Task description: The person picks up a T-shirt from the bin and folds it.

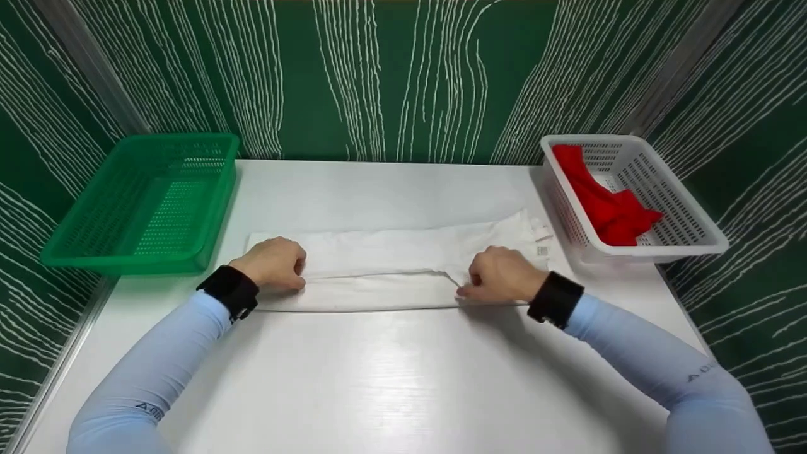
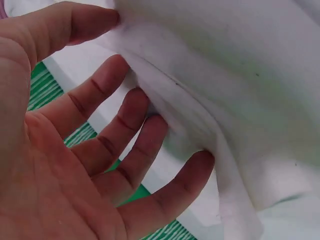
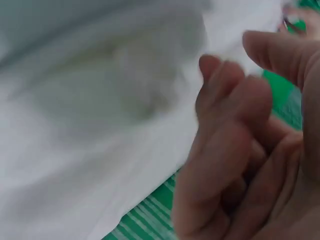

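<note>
A white cloth garment (image 1: 378,252), folded into a long strip, lies across the table with a small printed label (image 1: 542,251) near its right end. My left hand (image 1: 272,263) is at the strip's left end. In the left wrist view its fingertips touch the cloth's edge (image 2: 225,90), with the thumb apart from the fingers. Over the right part of the strip is my right hand (image 1: 501,275). The right wrist view shows its fingers bent and the thumb apart, with the blurred cloth (image 3: 100,160) beside them and nothing pinched.
A green plastic basket (image 1: 205,243) stands at the left of the white table (image 1: 378,372). At the right, a white basket (image 1: 681,251) contains red cloth (image 1: 608,211). Green walls with white lines (image 1: 435,82) enclose the back and sides.
</note>
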